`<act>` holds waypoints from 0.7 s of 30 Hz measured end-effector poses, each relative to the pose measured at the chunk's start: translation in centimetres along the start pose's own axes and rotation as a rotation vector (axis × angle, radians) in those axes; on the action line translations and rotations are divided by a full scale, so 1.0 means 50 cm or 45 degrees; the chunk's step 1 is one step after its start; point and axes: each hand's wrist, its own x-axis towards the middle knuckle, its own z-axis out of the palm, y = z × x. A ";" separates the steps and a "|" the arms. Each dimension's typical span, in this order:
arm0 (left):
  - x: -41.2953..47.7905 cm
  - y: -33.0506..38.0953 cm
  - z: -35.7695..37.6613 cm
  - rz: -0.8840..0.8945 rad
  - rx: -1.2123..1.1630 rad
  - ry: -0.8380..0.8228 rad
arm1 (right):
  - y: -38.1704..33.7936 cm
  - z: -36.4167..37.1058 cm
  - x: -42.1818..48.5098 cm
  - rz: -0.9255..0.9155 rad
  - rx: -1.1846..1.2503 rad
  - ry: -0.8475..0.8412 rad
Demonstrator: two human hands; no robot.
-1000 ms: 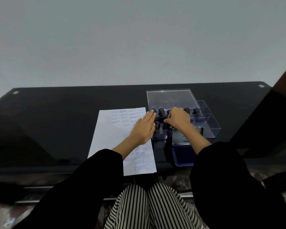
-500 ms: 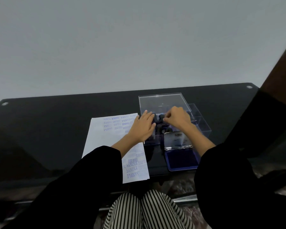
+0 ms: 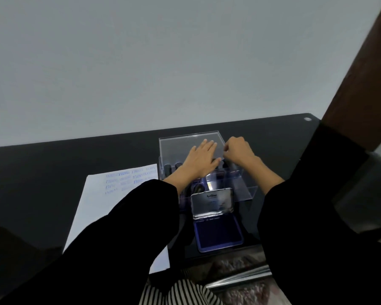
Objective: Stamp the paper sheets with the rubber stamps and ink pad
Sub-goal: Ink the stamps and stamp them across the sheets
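A clear plastic stamp box [image 3: 240, 188] stands on the black table, and its clear lid [image 3: 178, 144] is open behind it. Dark rubber stamps [image 3: 168, 168] stand inside along the back row. My left hand [image 3: 201, 160] lies with straight fingers on the lid. My right hand [image 3: 238, 151] has curled fingers and pinches the lid's right edge. The open ink pad [image 3: 218, 235] shows its blue surface in front of the box, its metal cover [image 3: 211, 202] standing up. The white paper sheet [image 3: 101, 201], with blue stamp prints near its top, lies to the left.
The black glass table [image 3: 53, 168] reaches back to a grey wall. A brown wooden post [image 3: 365, 69] rises at the right. The table's near edge runs just past the ink pad, with my striped trousers [image 3: 176, 293] below it.
My left hand left the paper and moved onto the box lid. My right hand rose from the stamps to the lid's edge. The view shifted left and closer.
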 end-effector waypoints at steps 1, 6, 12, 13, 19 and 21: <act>0.008 0.001 0.007 -0.004 0.016 -0.022 | 0.002 0.005 0.001 -0.006 -0.027 -0.017; 0.029 -0.004 0.044 -0.017 0.079 -0.115 | 0.012 0.035 0.010 -0.030 -0.155 -0.056; 0.030 -0.013 0.066 0.006 0.073 -0.053 | 0.013 0.044 0.022 -0.070 -0.242 -0.022; 0.030 -0.013 0.069 0.006 0.069 -0.045 | 0.013 0.045 0.024 -0.071 -0.248 -0.022; 0.030 -0.016 0.081 0.013 0.052 -0.012 | 0.025 0.063 0.031 -0.071 -0.251 -0.007; 0.030 -0.018 0.080 0.017 0.047 -0.018 | 0.024 0.066 0.032 -0.066 -0.224 0.000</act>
